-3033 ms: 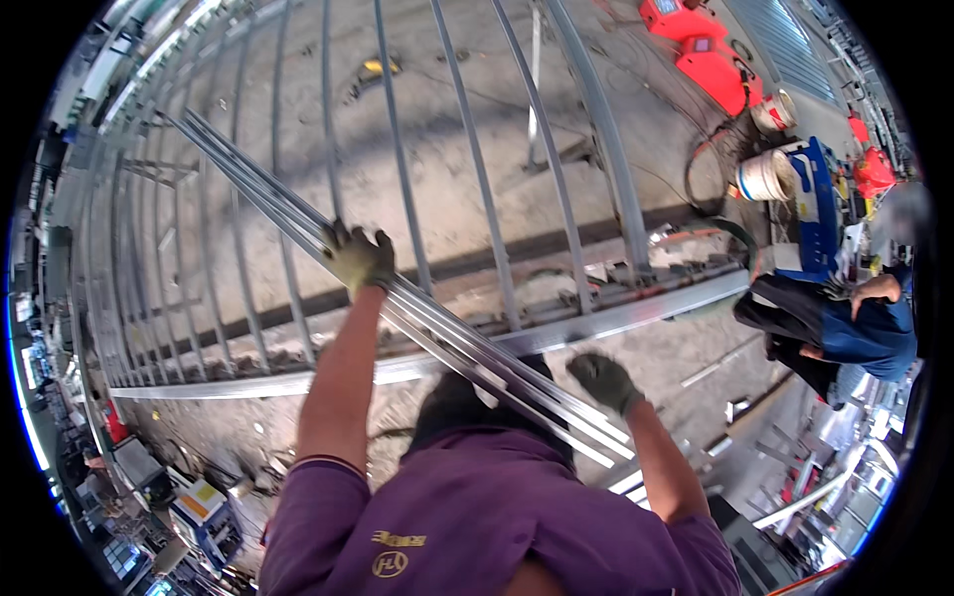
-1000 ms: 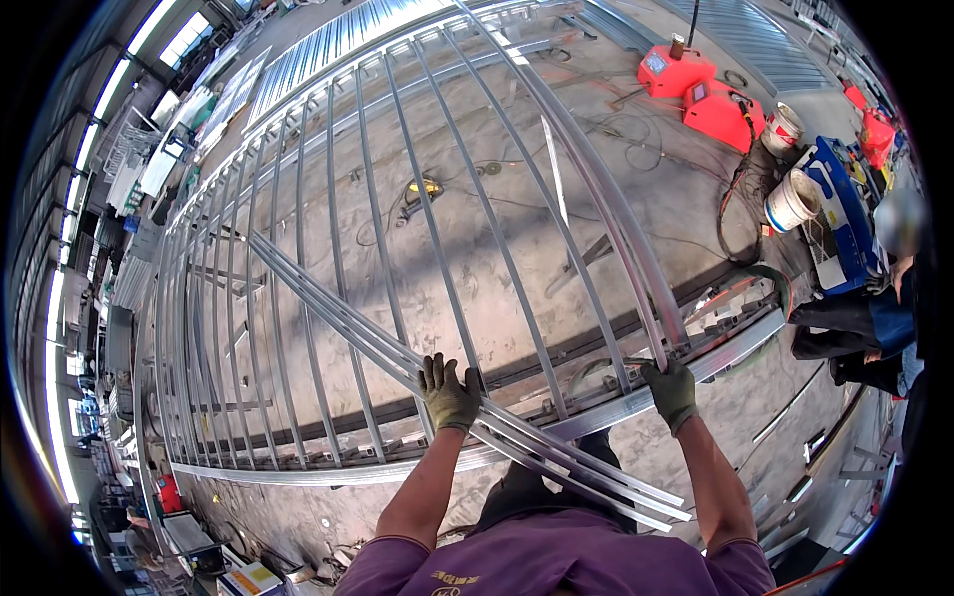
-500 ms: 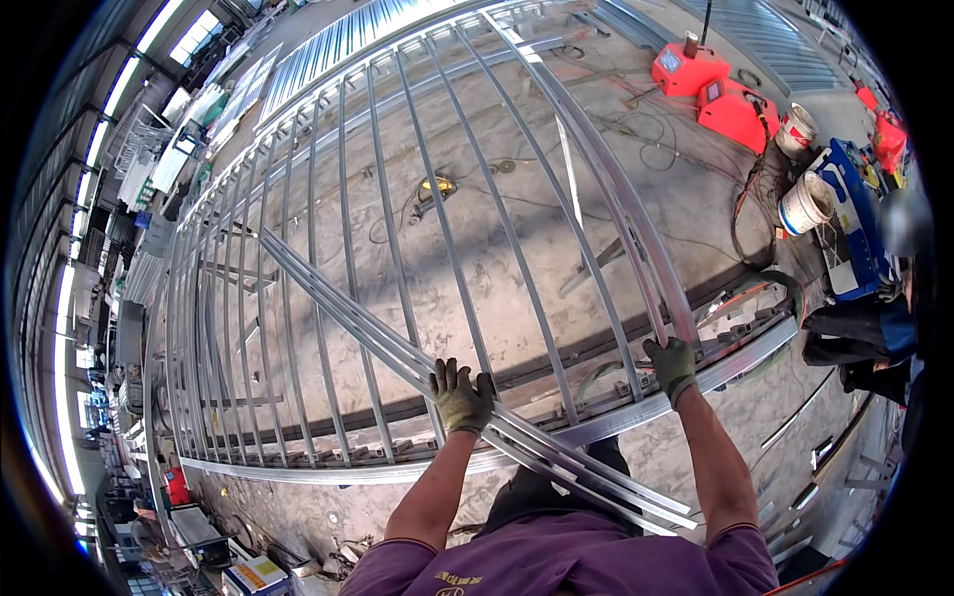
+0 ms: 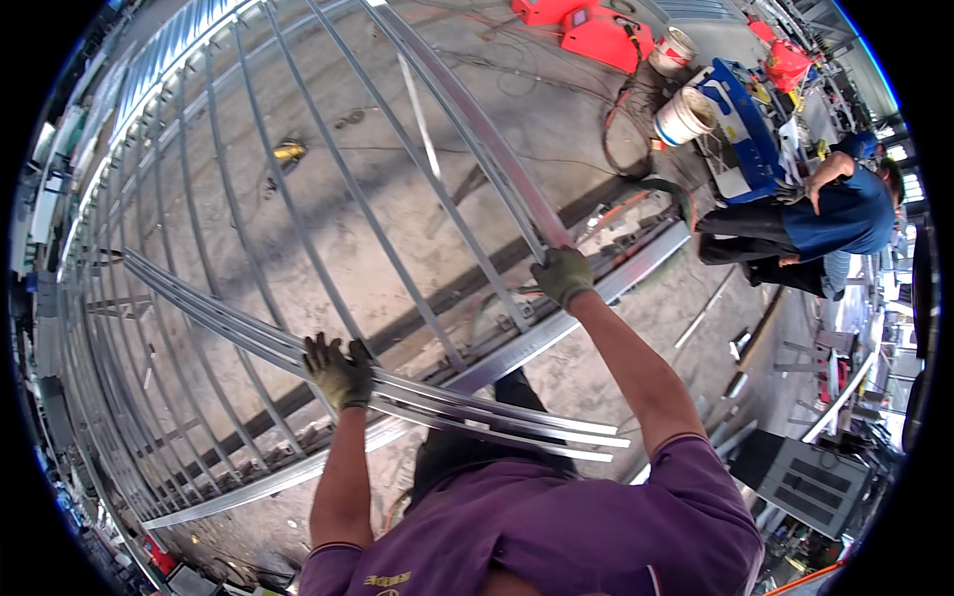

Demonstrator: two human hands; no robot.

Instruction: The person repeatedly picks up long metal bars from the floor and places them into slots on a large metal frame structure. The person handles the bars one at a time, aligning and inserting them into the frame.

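A large metal frame with several parallel bars spans the floor before me, its near rail (image 4: 596,310) passing just in front of my body. Several loose metal bars (image 4: 477,403) lie slantwise over it, their near ends sticking out past the rail over my legs. My left hand (image 4: 340,375), in a green work glove, rests on these loose bars with its fingers spread. At the frame's right end my right hand (image 4: 563,275), also gloved, is closed round the near end of a reddish-silver bar (image 4: 507,189); its fingertips are partly hidden.
Another person (image 4: 850,214) in blue bends over at the right. Beyond the frame's right end stand red boxy machines (image 4: 606,38), a white bucket (image 4: 686,116) and a blue unit (image 4: 740,129). A yellow tool (image 4: 289,151) lies inside the frame. Cables cross the floor.
The view has swung rightward, bringing the other person more fully into sight. Both hands keep their places on the bars, and the loose bars still lie across the frame.
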